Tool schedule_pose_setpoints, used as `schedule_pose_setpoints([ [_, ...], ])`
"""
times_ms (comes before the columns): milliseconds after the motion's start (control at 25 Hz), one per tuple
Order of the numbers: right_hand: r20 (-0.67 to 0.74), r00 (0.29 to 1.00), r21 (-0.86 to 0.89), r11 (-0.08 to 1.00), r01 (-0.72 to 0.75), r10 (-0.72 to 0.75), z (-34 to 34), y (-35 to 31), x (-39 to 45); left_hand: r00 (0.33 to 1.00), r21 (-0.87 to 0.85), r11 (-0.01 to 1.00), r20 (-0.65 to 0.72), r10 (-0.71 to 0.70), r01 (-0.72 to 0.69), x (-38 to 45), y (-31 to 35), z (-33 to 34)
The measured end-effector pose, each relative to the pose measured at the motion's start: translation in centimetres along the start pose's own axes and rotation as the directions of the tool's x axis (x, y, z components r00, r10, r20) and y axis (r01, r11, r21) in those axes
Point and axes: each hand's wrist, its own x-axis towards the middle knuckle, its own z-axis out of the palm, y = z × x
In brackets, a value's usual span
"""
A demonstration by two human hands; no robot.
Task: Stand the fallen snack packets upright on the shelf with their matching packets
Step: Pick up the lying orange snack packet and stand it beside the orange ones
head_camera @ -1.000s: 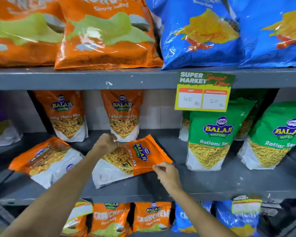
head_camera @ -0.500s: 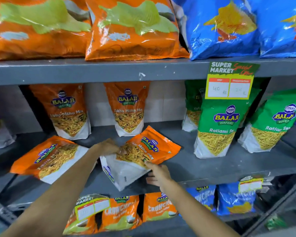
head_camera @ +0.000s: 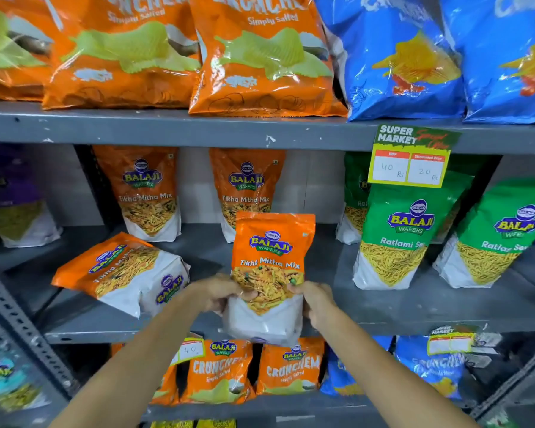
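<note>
I hold an orange Tikha Mitha Mix packet (head_camera: 271, 257) upright at the front of the grey middle shelf (head_camera: 383, 310). My left hand (head_camera: 220, 293) grips its left side and my right hand (head_camera: 315, 301) its right side. Its white bottom hangs just past the shelf's front edge. Behind it two matching orange packets stand upright, one at the back left (head_camera: 145, 193) and one directly behind (head_camera: 246, 186). A second fallen orange packet (head_camera: 121, 270) lies on its back to the left.
Green Ratlami Sev packets (head_camera: 396, 236) stand to the right under a yellow price tag (head_camera: 411, 159). Large orange and blue crisp bags fill the shelf above (head_camera: 260, 57). Orange and blue Crunchem bags (head_camera: 220, 372) sit on the shelf below. A purple packet (head_camera: 16, 199) stands far left.
The packet that lay tilted on the shelf has been turned upright between both hands. The camera has moved closer to the shelf.
</note>
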Motion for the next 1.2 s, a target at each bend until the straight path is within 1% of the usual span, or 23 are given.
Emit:
schedule_pose_setpoints([
  [120,0.023,0.995,-0.047,0.994,0.097,-0.096,-1.6,-1.3,-0.5,0.992,-0.072,0.992,-0.071,0.103,-0.108,-0.8,0.1,2.5],
  [280,0.094,0.98,-0.052,0.982,0.182,-0.177,-3.3,-2.8,-1.3,0.963,-0.057,0.98,-0.202,0.176,-0.191,-1.4,0.8,4.3],
  [400,0.105,0.974,-0.07,0.976,0.208,-0.2,-3.0,-3.0,-1.2,0.946,-0.078,0.969,-0.249,0.209,-0.234,-1.0,0.9,4.4],
  [480,0.106,0.971,-0.108,0.968,0.226,-0.214,-2.5,-3.2,-0.5,0.92,-0.092,0.95,-0.295,0.26,-0.298,-0.5,1.0,4.1],
  [600,0.117,0.961,-0.127,0.956,0.265,-0.251,-0.8,-3.6,1.0,0.862,-0.102,0.914,-0.388,0.327,-0.393,0.1,1.4,2.8],
  [680,0.114,0.953,-0.133,0.946,0.296,-0.282,0.6,-4.0,2.0,0.819,-0.06,0.899,-0.443,0.365,-0.433,0.5,1.9,1.7],
  [800,0.132,0.934,-0.169,0.921,0.352,-0.332,2.3,-4.3,3.4,0.78,0.015,0.881,-0.458,0.427,-0.473,1.1,1.9,0.4],
  [880,0.161,0.925,-0.208,0.904,0.373,-0.345,3.0,-3.7,4.5,0.778,0.041,0.872,-0.433,0.455,-0.487,2.3,0.8,-0.2],
  [1000,0.207,0.909,-0.256,0.877,0.407,-0.361,3.1,-2.5,5.7,0.782,0.015,0.87,-0.431,0.451,-0.493,4.1,-1.1,-0.8],
  [1080,0.218,0.907,-0.309,0.856,0.414,-0.36,3.0,-2.2,6.0,0.774,0.046,0.878,-0.453,0.443,-0.476,3.8,-0.9,-0.5],
  [1160,0.193,0.895,-0.356,0.822,0.445,-0.401,3.0,-1.9,5.8,0.765,0.074,0.891,-0.485,0.424,-0.447,3.3,-0.6,-0.3],
  [1200,0.157,0.876,-0.371,0.795,0.48,-0.456,2.9,-1.8,5.3,0.757,0.087,0.904,-0.516,0.4,-0.418,2.9,-0.5,-0.3],
])
